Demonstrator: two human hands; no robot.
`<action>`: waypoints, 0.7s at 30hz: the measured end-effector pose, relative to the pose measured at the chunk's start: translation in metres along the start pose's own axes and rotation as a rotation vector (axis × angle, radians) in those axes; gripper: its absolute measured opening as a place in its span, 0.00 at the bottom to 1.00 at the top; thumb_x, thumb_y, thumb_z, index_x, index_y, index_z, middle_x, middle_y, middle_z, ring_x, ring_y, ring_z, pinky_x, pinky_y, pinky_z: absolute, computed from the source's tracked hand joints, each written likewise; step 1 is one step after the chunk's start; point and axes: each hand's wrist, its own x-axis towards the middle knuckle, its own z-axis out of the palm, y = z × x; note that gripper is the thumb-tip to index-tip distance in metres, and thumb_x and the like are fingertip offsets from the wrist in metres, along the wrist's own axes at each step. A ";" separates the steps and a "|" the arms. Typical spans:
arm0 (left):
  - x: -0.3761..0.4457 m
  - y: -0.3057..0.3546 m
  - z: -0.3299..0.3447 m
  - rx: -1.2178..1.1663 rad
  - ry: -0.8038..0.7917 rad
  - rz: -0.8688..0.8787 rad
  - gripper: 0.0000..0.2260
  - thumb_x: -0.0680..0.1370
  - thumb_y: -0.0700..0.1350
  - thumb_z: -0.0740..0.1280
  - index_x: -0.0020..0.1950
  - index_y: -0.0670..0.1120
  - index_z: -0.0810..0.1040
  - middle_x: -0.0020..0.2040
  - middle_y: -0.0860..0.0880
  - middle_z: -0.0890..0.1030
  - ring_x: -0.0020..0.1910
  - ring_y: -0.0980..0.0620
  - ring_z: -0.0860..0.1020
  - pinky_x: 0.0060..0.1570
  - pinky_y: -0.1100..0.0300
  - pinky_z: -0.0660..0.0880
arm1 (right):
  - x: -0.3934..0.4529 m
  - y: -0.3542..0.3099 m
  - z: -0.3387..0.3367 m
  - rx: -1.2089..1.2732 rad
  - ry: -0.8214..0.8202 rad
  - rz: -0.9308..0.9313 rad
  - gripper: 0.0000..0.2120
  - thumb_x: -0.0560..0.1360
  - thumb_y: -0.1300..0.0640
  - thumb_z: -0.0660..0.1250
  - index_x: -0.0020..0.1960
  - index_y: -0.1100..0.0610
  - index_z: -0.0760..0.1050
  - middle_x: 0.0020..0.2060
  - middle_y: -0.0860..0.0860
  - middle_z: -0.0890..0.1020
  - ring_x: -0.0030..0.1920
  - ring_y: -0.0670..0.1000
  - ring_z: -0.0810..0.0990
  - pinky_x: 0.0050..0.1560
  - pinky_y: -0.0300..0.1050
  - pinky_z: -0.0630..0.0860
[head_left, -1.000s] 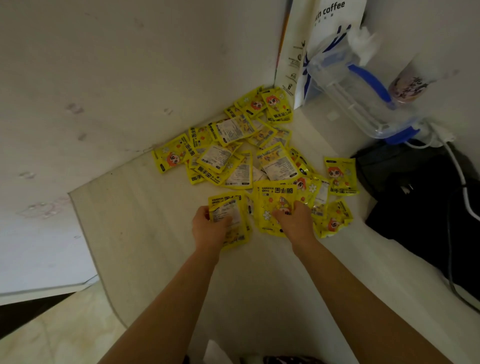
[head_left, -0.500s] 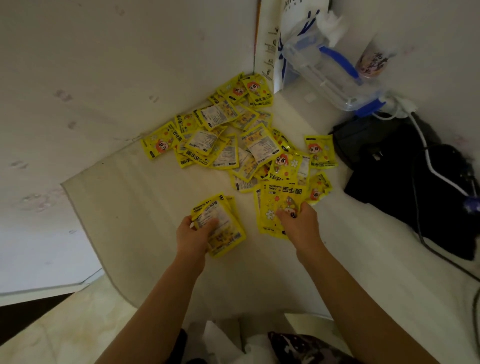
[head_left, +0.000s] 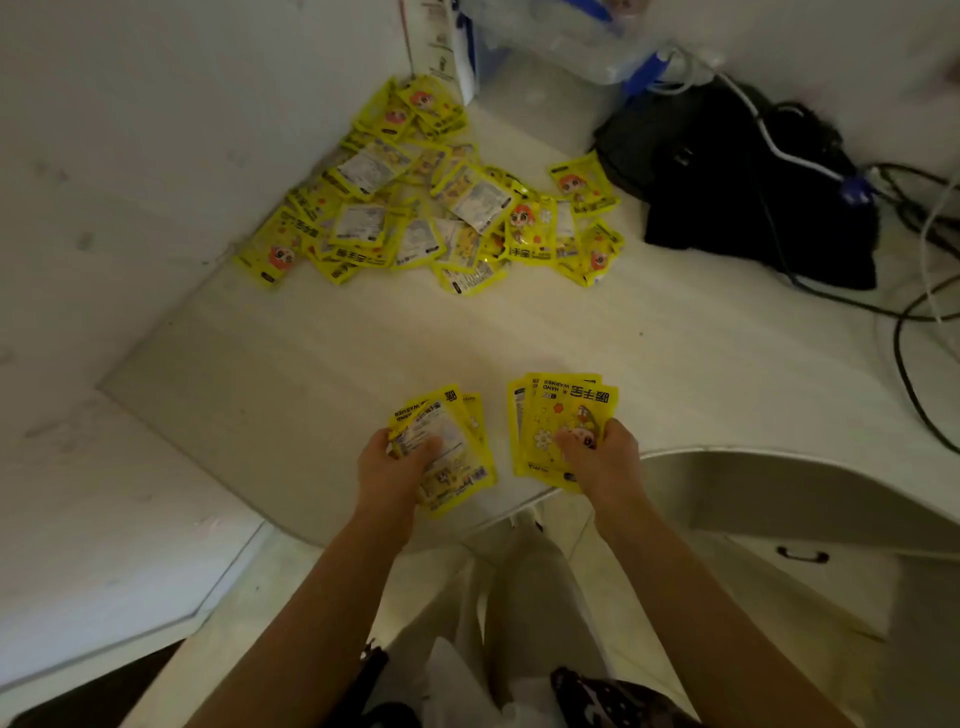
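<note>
Many yellow hand-warmer packets lie in a loose pile (head_left: 436, 208) at the back of the white table (head_left: 291, 364), against the wall corner. Near the table's front edge my left hand (head_left: 389, 470) grips a small stack of packets (head_left: 457, 447), printed backs up. Beside it my right hand (head_left: 602, 457) grips another stack of packets (head_left: 561, 415), cartoon fronts up. The two stacks are apart by a narrow gap.
A black bag (head_left: 743, 176) with white and black cables (head_left: 914, 291) lies at the back right. A clear plastic box with blue clips (head_left: 566, 36) and a white paper bag (head_left: 441, 47) stand in the corner. Below the table edge are my legs and a drawer handle (head_left: 802, 556).
Both hands have pulled their stacks back from the pile toward the table's front edge. The camera has tilted down, so the pile sits farther away in view.
</note>
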 end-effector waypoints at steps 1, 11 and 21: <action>-0.005 -0.002 -0.003 0.022 -0.025 -0.001 0.11 0.73 0.34 0.70 0.54 0.40 0.77 0.47 0.41 0.82 0.42 0.42 0.81 0.45 0.45 0.80 | -0.010 0.007 -0.003 0.031 0.008 0.017 0.10 0.72 0.57 0.70 0.50 0.60 0.73 0.45 0.56 0.80 0.42 0.56 0.81 0.45 0.55 0.81; -0.048 -0.037 0.021 0.252 -0.235 0.005 0.08 0.72 0.34 0.71 0.47 0.46 0.79 0.46 0.42 0.83 0.44 0.41 0.82 0.48 0.43 0.80 | -0.077 0.077 -0.063 0.238 0.203 0.079 0.07 0.73 0.62 0.69 0.51 0.60 0.75 0.38 0.51 0.79 0.38 0.51 0.79 0.35 0.44 0.78; -0.140 -0.105 0.091 0.446 -0.468 0.031 0.09 0.72 0.34 0.69 0.48 0.47 0.79 0.43 0.47 0.83 0.39 0.49 0.81 0.38 0.57 0.79 | -0.137 0.189 -0.154 0.422 0.404 0.197 0.08 0.74 0.62 0.68 0.53 0.58 0.77 0.44 0.53 0.83 0.44 0.54 0.82 0.38 0.43 0.79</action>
